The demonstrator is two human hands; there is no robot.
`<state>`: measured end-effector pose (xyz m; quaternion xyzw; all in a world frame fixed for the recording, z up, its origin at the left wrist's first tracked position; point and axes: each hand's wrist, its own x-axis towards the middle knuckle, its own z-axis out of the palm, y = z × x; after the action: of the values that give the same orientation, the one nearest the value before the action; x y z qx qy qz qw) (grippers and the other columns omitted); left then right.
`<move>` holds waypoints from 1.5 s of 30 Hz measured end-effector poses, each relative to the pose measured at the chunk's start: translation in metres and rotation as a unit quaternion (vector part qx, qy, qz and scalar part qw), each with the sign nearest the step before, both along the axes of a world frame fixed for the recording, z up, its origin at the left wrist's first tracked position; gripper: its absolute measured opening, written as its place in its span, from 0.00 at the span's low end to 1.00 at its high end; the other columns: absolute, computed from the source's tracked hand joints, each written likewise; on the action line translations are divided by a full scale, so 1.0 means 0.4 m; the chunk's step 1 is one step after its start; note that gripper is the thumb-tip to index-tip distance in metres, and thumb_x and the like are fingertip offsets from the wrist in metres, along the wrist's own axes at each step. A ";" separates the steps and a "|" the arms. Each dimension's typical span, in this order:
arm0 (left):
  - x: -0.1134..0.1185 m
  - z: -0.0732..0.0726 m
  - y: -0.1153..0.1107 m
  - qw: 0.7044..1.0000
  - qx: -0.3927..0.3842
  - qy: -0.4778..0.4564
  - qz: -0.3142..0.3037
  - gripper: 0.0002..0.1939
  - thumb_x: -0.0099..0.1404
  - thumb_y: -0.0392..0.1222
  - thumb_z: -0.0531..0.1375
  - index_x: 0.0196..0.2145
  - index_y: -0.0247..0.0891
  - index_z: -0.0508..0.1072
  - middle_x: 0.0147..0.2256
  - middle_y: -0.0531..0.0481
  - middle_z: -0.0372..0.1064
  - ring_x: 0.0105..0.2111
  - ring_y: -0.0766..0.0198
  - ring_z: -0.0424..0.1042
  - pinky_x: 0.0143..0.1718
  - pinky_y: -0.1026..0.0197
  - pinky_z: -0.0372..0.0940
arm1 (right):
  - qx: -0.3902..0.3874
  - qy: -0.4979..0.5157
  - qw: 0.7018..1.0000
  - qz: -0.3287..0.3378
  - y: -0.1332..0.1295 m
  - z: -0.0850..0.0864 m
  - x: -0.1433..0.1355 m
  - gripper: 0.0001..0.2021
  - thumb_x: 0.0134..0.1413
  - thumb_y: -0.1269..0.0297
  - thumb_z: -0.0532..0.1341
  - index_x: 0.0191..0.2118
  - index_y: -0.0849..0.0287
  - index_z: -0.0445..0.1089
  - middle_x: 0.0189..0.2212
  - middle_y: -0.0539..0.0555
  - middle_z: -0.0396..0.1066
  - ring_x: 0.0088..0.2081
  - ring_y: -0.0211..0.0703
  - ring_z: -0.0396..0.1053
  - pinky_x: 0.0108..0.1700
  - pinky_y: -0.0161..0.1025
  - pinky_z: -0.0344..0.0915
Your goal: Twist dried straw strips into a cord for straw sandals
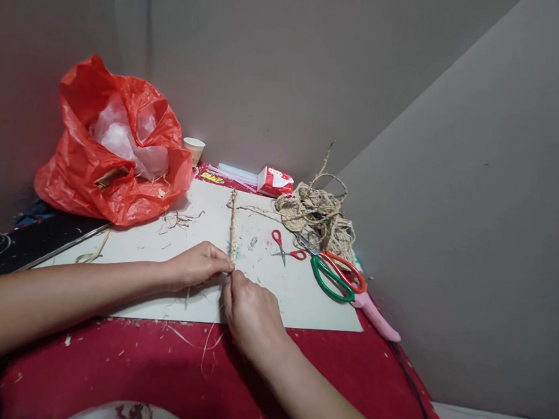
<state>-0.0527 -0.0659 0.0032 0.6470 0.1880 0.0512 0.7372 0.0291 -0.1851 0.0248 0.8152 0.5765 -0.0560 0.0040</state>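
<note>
A narrow braided straw strip runs up the white board, its near end between my two hands. My left hand is closed, thumb and fingers pinching that end from the left. Just below and to the right, my right hand is closed at the same end, knuckles up, its fingertips mostly hidden. Thin loose strands hang below the hands. From the strip's far end a thin cord leads right to a heap of coiled straw cord. Small red-handled scissors lie open right of the strip.
A red plastic bag stands at the back left beside a paper cup. A black flat panel lies at left. Large scissors with green and orange handles and a pink-handled tool are at right. A red box is behind.
</note>
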 end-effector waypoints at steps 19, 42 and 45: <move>-0.005 0.007 0.002 0.999 0.038 0.017 0.017 0.16 0.56 0.50 0.58 0.21 0.33 0.68 0.15 0.57 0.57 0.16 0.73 0.51 0.19 0.68 0.47 | 0.286 0.250 0.924 -0.035 -0.093 0.037 0.033 0.12 0.59 0.56 0.54 0.38 0.59 0.68 0.30 0.55 0.71 0.32 0.43 0.68 0.35 0.37 0.63; 0.004 -0.015 0.018 0.994 0.097 0.015 -0.041 0.13 0.63 0.40 0.52 0.23 0.33 0.68 0.21 0.55 0.64 0.24 0.71 0.61 0.29 0.68 0.57 | -0.040 0.629 0.776 0.022 0.060 -0.046 0.168 0.11 0.55 0.70 0.49 0.24 0.60 0.61 0.19 0.45 0.52 0.21 0.33 0.48 0.22 0.32 0.47; 0.006 -0.019 0.018 0.994 0.088 -0.006 -0.071 0.14 0.65 0.40 0.49 0.29 0.32 0.71 0.29 0.49 0.71 0.30 0.68 0.67 0.37 0.66 0.61 | -0.029 0.616 0.783 0.080 0.060 -0.055 0.181 0.18 0.62 0.60 0.47 0.23 0.60 0.60 0.19 0.46 0.52 0.23 0.34 0.50 0.26 0.34 0.49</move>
<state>-0.0504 -0.0585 -0.0043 0.7207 0.1321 0.0193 0.6803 0.1015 -0.1611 0.0028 0.5577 0.5179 -0.5620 -0.3240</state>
